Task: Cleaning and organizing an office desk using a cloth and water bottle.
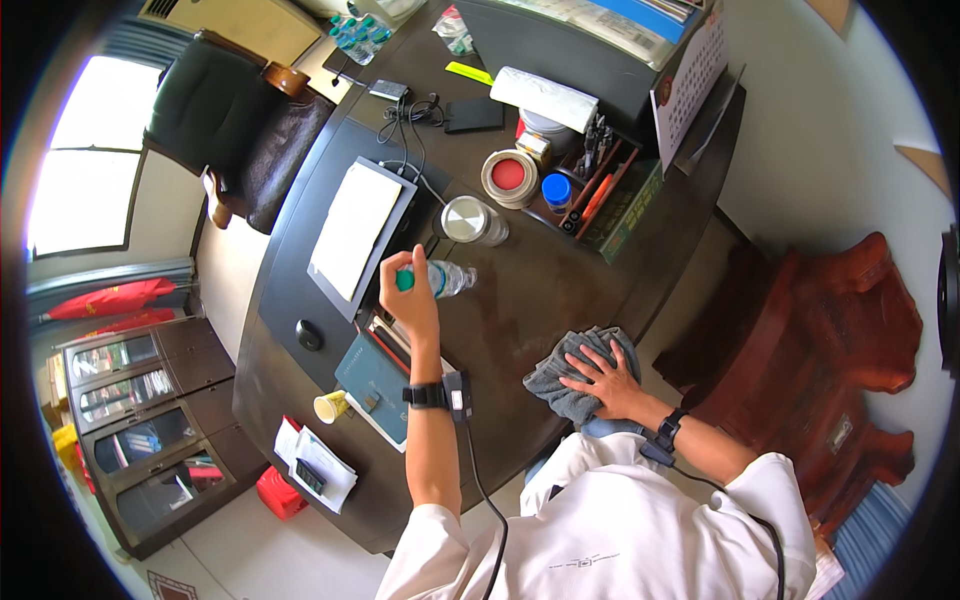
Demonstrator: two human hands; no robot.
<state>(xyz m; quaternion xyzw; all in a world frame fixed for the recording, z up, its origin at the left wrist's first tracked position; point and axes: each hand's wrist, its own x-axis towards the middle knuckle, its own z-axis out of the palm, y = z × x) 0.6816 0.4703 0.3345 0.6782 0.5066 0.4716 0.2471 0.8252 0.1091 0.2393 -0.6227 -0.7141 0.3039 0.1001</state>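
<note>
My left hand (411,298) grips a clear plastic water bottle (454,279) around its green cap, over the dark wooden desk (517,300). Whether the bottle's base touches the desktop I cannot tell. Just beyond it stands a glass jar or cup with a metal lid (472,220). My right hand (604,380) lies with fingers spread on top of a bunched grey cloth (570,375) near the desk's front edge. Its palm presses the cloth down flat. A band with a cabled device is strapped to each wrist.
A laptop (356,236) with white paper on it, a teal notebook (373,382), a yellow paper cup (330,406) and a black mouse (308,334) occupy the left. Farther back are a red ink pad (509,177) and a pen organizer (592,184). A carved wooden chair (780,360) stands right.
</note>
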